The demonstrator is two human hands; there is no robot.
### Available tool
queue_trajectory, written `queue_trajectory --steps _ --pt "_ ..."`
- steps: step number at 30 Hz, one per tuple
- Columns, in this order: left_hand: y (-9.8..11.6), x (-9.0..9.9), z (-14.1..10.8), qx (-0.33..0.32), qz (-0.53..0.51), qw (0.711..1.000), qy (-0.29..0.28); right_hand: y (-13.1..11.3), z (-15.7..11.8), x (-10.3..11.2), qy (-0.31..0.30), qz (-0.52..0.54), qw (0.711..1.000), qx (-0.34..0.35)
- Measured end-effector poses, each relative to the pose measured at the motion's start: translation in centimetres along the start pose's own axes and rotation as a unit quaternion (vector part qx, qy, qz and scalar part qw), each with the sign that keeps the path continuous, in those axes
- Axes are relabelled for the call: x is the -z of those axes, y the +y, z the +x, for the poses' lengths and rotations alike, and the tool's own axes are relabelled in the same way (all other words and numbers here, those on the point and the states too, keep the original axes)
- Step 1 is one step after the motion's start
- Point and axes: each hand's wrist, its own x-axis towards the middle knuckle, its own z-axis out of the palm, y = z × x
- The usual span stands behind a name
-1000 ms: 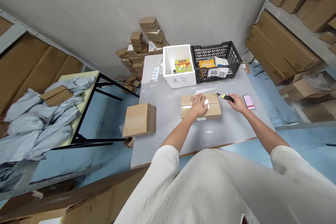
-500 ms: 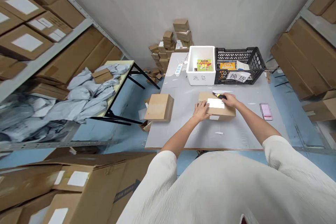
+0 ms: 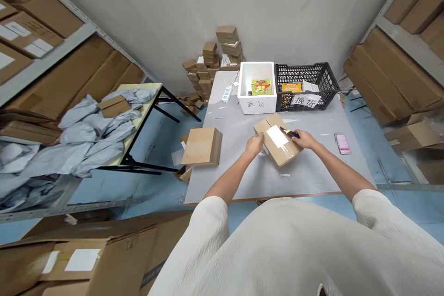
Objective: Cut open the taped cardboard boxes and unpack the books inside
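A taped cardboard box [image 3: 285,153] with a white label [image 3: 276,137] on top sits at an angle on the grey table [image 3: 236,180]. My left hand [image 3: 255,144] is closed on its left side, the fingertips partly hidden by the box. In my right hand [image 3: 304,139] is a black-and-yellow utility knife [image 3: 290,133], pointing left over the box top beside the label. That hand is also at the box's right edge; whether it touches the cardboard I cannot tell.
Behind the box stand a white foam box [image 3: 257,105] and a black plastic crate [image 3: 329,95]. Another carton [image 3: 199,145] sits at the table's left edge, a pink phone-like object [image 3: 342,143] at the right. Grey parcels [image 3: 100,125] cover the side table.
The box has turned from lying square to me to lying at an angle. My left hand has moved from its top to its left side. The knife stays in my right hand.
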Motion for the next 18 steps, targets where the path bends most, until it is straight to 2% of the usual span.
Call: queue_trajectory --steps 5,10,14,16,18 --pt "0.1 0.0 0.4 -0.014 0.018 1.0 0.022 -1.3 -2.6 -2.2 -0.003 0.063 0.998 -0.012" --pt "-0.7 0.0 0.9 -0.049 0.009 0.998 0.03 -2.0 -3.7 -4.3 -0.036 0.206 0.978 0.0" --pt "-0.4 -0.2 0.6 -0.031 -0.006 0.998 0.047 -1.5 -2.9 -4.6 -0.1 0.313 0.944 0.008" --pt "0.6 -0.4 0.2 -0.005 -0.004 0.998 0.069 -0.9 -1.6 -4.1 -0.085 0.324 0.942 0.01" --pt "2.1 -0.7 -0.3 0.002 -0.001 0.997 0.08 -0.5 0.2 -3.2 -0.029 0.301 0.953 0.012"
